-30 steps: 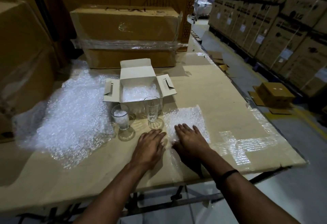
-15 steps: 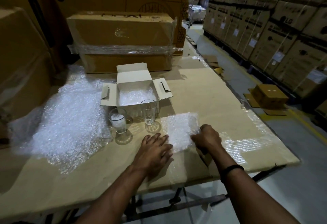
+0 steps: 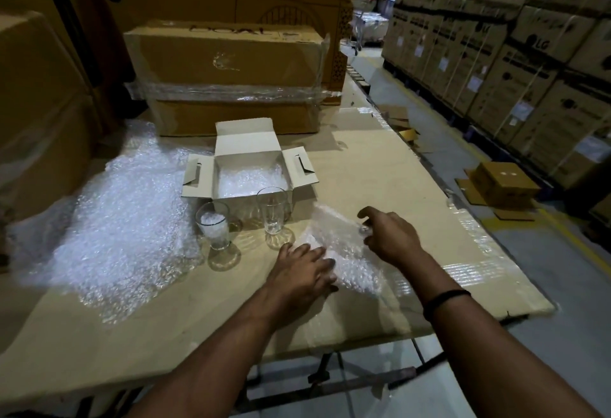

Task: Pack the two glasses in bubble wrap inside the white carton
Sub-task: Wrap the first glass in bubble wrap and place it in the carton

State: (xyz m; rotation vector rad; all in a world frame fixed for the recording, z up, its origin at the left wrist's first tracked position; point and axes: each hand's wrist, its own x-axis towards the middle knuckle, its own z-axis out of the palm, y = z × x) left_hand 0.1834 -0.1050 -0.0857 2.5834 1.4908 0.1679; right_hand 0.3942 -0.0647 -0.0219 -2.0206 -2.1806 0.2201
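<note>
Two clear glasses stand upright on the cardboard-covered table in front of the open white carton [image 3: 251, 140]: a left glass [image 3: 213, 229] and a right glass [image 3: 271, 209]. Bubble wrap lines the carton's floor. A small sheet of bubble wrap [image 3: 334, 239] lies right of the glasses. My left hand [image 3: 302, 274] presses flat on its near left edge. My right hand [image 3: 390, 236] pinches the sheet's right edge and holds it lifted off the table.
A large heap of bubble wrap [image 3: 122, 219] covers the table's left side. A taped brown box [image 3: 228, 77] stands behind the carton, with more brown boxes at the left. The table's right edge [image 3: 463, 212] drops to an aisle with stacked cartons.
My right hand went from lying flat on the sheet to gripping its right edge, and has now lifted that edge up and inward. My left hand stays pressed on the sheet.
</note>
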